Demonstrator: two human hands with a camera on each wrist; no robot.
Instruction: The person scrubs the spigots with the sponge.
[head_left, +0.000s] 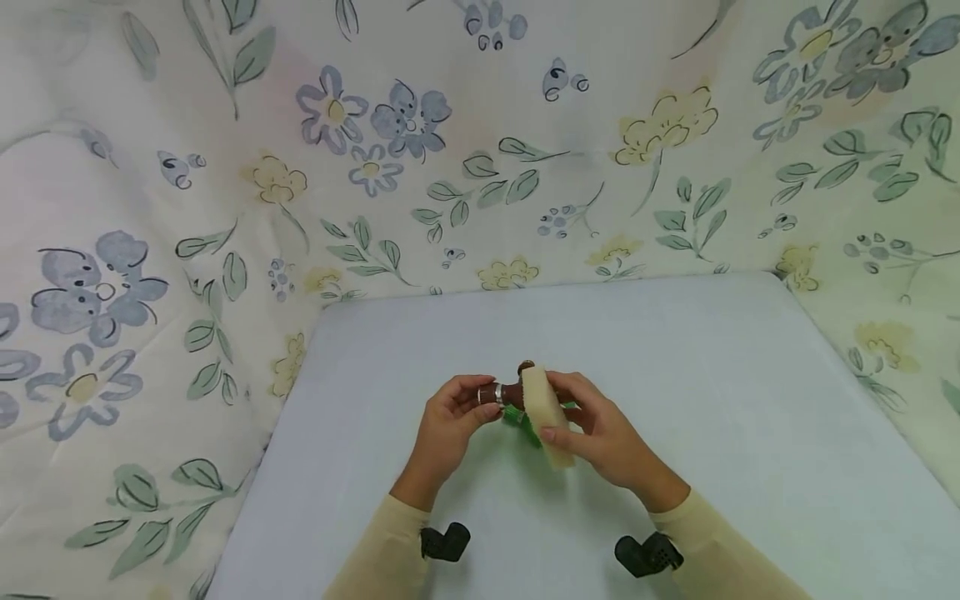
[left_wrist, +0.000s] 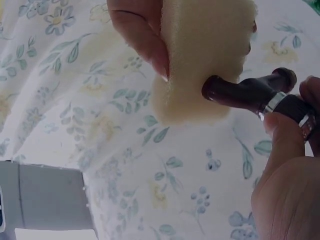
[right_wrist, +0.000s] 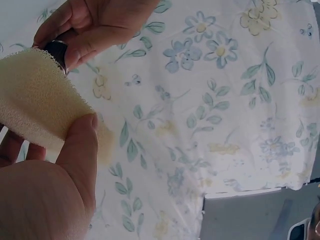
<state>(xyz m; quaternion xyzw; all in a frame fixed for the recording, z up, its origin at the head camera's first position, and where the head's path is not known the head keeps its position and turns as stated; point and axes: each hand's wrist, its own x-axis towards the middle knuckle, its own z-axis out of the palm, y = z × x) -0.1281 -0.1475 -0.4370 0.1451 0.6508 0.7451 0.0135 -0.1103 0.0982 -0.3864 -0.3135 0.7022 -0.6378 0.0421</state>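
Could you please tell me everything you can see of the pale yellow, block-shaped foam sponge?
The pale yellow, block-shaped foam sponge has a porous surface, broad faces and a thick edge. It tilts over the white table, its far end leaning left. The right hand's grip pinches it from two sides. A glossy dark-brown branched piece with silver bands appears to touch one broad face.

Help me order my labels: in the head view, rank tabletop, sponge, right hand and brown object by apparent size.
1. Tabletop
2. Right hand
3. Sponge
4. Brown object, judged by its visible part, partly behind the sponge
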